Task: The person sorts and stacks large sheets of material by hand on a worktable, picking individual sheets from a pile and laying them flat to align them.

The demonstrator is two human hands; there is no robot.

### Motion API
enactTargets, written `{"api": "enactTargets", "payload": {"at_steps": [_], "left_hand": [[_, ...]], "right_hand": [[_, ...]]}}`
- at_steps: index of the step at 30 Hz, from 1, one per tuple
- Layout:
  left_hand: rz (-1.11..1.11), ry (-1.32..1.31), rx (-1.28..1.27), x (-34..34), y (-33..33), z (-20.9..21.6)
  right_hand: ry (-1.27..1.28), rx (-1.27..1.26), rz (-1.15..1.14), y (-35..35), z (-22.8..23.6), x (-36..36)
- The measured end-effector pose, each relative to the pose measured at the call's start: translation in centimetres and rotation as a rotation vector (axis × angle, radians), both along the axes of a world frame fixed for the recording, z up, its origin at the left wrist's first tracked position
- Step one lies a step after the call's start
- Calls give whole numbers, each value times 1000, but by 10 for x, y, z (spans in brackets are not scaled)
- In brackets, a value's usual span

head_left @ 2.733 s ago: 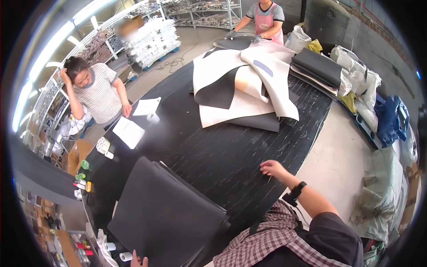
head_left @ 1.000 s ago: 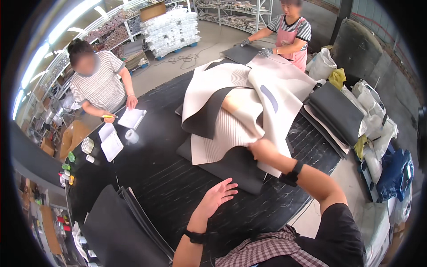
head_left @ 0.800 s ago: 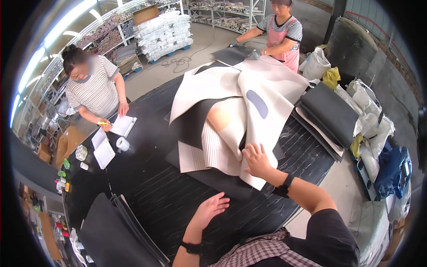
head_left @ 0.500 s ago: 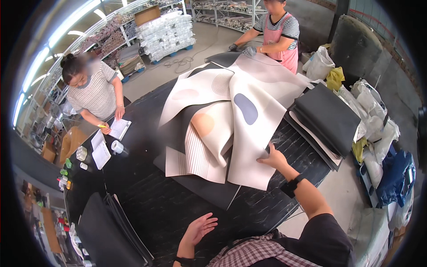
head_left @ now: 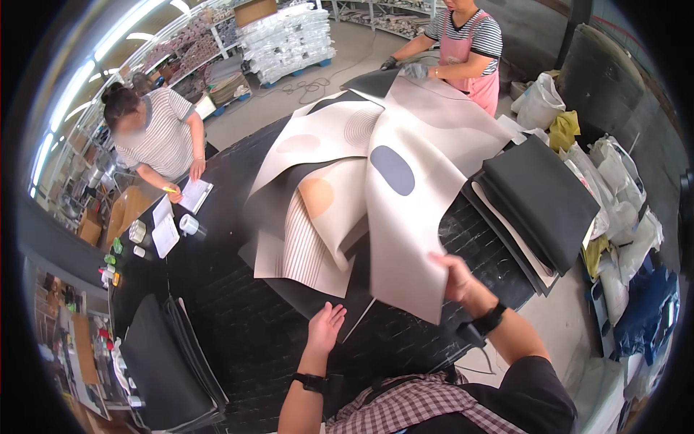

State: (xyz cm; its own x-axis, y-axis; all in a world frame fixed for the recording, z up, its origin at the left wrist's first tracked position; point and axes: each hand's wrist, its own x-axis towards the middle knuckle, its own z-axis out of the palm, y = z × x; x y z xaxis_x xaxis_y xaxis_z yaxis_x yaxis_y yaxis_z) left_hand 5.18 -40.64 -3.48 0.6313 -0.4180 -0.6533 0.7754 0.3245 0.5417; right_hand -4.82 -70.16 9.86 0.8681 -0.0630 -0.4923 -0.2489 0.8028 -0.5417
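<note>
Several soft, flat mats with pale printed tops and black undersides lie in an overlapping, fanned heap on the black table. My right hand (head_left: 460, 281) pinches the near right edge of a pale mat with a blue-grey oval (head_left: 406, 246), thumb on top and the other fingers out of sight behind it. That mat's near end is lifted off the table. My left hand (head_left: 327, 327) is open and empty, fingers stretched, close to the near edge of a mat showing black (head_left: 300, 293). Left of the lifted mat lies a mat with an orange spot and stripes (head_left: 334, 195).
A stack of folded black mats (head_left: 538, 206) sits at the table's right edge, another (head_left: 163, 369) at the near left. Across the table, a gloved co-worker (head_left: 463, 54) touches the heap. At left, a person (head_left: 163, 134) writes in a notebook (head_left: 195, 194), near tape rolls (head_left: 189, 224).
My right hand has closed on the mat's edge and raised its near end. My left hand has moved forward, toward the heap. The view has shifted slightly.
</note>
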Motion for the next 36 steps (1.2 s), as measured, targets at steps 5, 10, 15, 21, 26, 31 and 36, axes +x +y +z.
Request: {"api": "enactTargets", "payload": {"at_steps": [5, 10, 15, 21, 26, 31, 36], "left_hand": [[-73, -382, 227, 6, 5, 34], [-22, -497, 300, 49, 30, 54], [-10, -669, 484, 130, 55, 85], [-48, -995, 939, 244, 14, 58], [105, -1088, 1322, 326, -7, 1], [11, -571, 1069, 377, 13, -29], [3, -413, 753, 351, 11, 9]], "right_hand": [[-624, -358, -591, -130, 11, -17], [-495, -298, -1126, -270, 21, -32], [-346, -352, -1341, -350, 3, -30], [-170, -239, -1245, -283, -9, -61], [125, -718, -502, -210, -48, -75], [-135, -746, -557, -137, -9, -82], [-461, -1047, -28, -23, 89, -49]]}}
